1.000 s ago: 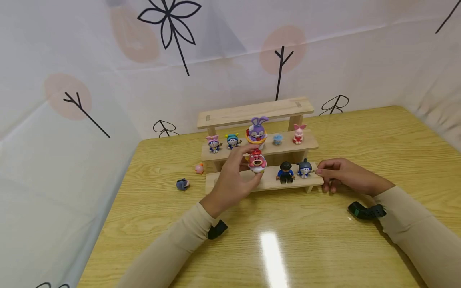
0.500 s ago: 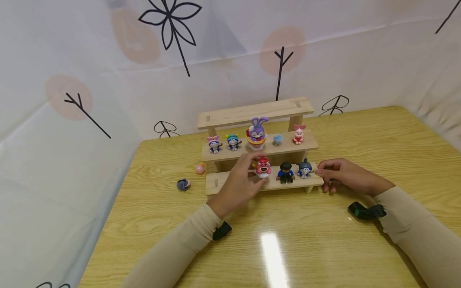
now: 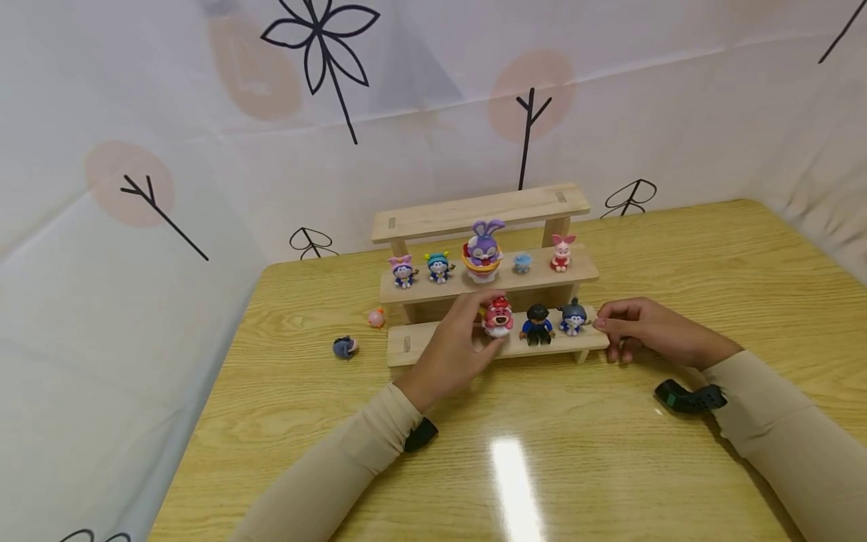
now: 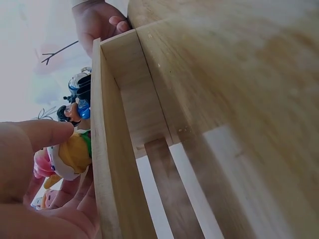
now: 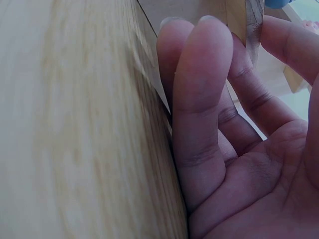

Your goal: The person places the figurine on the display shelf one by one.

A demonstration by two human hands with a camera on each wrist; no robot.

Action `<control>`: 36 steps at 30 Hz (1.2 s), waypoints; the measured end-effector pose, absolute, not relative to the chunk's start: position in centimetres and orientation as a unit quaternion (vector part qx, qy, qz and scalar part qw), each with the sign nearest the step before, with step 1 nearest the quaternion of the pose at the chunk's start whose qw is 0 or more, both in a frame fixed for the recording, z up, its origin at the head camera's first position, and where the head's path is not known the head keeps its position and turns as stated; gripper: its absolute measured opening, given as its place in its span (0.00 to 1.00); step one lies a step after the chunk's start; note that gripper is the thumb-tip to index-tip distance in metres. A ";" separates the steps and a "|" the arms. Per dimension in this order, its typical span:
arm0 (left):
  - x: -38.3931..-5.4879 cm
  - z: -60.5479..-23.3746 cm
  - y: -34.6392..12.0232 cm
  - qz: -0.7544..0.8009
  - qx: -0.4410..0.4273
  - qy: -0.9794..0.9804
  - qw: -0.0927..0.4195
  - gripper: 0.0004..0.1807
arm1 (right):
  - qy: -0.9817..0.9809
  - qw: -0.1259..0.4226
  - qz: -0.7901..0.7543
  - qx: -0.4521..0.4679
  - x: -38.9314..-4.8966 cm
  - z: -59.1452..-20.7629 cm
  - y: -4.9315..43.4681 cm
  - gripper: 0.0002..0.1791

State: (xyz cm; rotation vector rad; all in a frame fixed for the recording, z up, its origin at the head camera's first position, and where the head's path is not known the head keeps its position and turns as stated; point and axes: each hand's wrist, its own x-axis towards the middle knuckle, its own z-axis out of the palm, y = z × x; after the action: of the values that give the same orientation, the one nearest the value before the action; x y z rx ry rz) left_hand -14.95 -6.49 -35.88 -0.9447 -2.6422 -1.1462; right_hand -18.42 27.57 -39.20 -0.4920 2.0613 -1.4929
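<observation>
My left hand (image 3: pixel 450 348) holds a pink bear figurine (image 3: pixel 498 319) with a red top and white base, thumb in front and fingers behind, right at the lowest board of a wooden tiered shelf (image 3: pixel 408 343). From the left wrist view, the figurine (image 4: pixel 73 155) has a yellow and green back or underside and sits close to the board's edge. My right hand (image 3: pixel 642 330) pinches that board's right end between thumb and forefinger; other fingers hang below it. Beside the bear sit a dark-haired toy figure (image 3: pixel 538 327) in blue and a grey-hatted figurine (image 3: pixel 573 319).
Along the middle board stand a purple rabbit figurine (image 3: pixel 483 252), a pink piglet figurine (image 3: pixel 561 254), a small light-blue piece (image 3: pixel 521 263) and two blue-faced figurines. A blue-grey figurine (image 3: pixel 345 347) and a pink-orange one (image 3: pixel 375 318) lie left of the shelf on the wooden table (image 3: pixel 305 421).
My left hand has lowered the bear figurine and brought it rightward, from in front of the middle board to the lowest board beside the dark-haired figure. The right hand has stayed in place.
</observation>
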 end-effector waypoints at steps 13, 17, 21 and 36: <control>-15.0 -36.0 -6.4 -0.371 -0.303 -0.876 0.053 0.39 | 0.767 0.268 -0.551 -0.187 -18.4 -39.3 27.6 0.13; -14.9 -36.1 -6.5 -0.369 -0.300 -0.878 0.054 0.40 | 0.767 0.269 -0.553 -0.185 -18.4 -39.4 27.6 0.12; -14.8 -35.9 -6.9 -0.374 -0.299 -0.876 0.059 0.40 | 0.767 0.269 -0.554 -0.182 -18.4 -39.5 27.5 0.12; -14.1 -34.4 -10.0 -0.404 -0.293 -0.861 0.099 0.30 | 0.769 0.266 -0.551 -0.184 -18.3 -39.3 27.6 0.13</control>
State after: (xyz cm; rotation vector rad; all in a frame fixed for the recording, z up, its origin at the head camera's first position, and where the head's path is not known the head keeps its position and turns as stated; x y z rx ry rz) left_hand -14.14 -10.03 -34.38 -0.8673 -2.5459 -1.1961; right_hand -18.27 27.55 -39.29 -0.4978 2.0762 -1.4879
